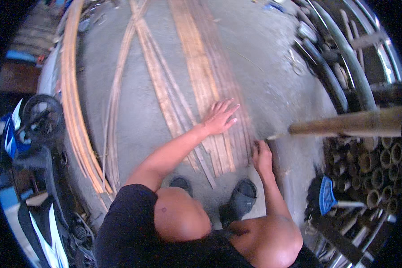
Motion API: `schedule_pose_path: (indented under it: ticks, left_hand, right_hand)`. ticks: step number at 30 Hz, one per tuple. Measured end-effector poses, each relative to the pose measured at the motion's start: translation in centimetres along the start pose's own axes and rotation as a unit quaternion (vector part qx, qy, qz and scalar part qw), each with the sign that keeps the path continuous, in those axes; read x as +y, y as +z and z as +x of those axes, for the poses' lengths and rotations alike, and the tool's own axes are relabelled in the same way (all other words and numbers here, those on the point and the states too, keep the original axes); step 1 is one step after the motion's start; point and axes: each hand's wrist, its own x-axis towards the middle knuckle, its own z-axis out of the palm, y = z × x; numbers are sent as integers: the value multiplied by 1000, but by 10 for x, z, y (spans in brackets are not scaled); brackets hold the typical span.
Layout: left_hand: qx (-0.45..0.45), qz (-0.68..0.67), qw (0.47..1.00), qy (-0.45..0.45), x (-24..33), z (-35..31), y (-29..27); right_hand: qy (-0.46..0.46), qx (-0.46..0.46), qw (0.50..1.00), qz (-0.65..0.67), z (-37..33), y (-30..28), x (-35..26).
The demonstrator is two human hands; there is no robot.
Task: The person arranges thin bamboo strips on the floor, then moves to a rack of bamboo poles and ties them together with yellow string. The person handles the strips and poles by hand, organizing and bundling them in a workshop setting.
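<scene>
Long flat bamboo strips [193, 58] lie side by side on the concrete floor, running away from me; the darker ones on the right are blurred. My left hand [219, 117] rests on top of them with its fingers spread, holding nothing. At the right edge of the near end is my right hand [262, 154], its fingers curled; whatever they may grip is hidden. To the left, narrower strips [158, 85] lie at a slant. Another thin pair [116, 89] crosses them at the far end.
A bundle of long strips [70, 89] lies farther left, beside a blue and white motorcycle [42, 118]. On the right, a bamboo pole [344, 123] juts in above stacked bamboo tubes [374, 167]. A blue-headed broom [327, 196] stands below it. My sandalled foot [243, 198] is near the strip ends.
</scene>
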Motion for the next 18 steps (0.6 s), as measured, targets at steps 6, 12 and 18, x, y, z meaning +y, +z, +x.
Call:
schedule_pose_path:
  ticks: [6, 12, 18]
  left_hand:
    - [196, 30, 935, -295, -69, -58, -38]
    - [160, 6, 819, -550, -121, -115, -66]
    - [245, -145, 790, -542, -159, -155, -73]
  right_hand:
    - [-80, 26, 994, -73, -6, 0, -39]
    - [-104, -9, 994, -32, 1, 10, -77]
    - [-137, -38, 990, -16, -3, 33, -114]
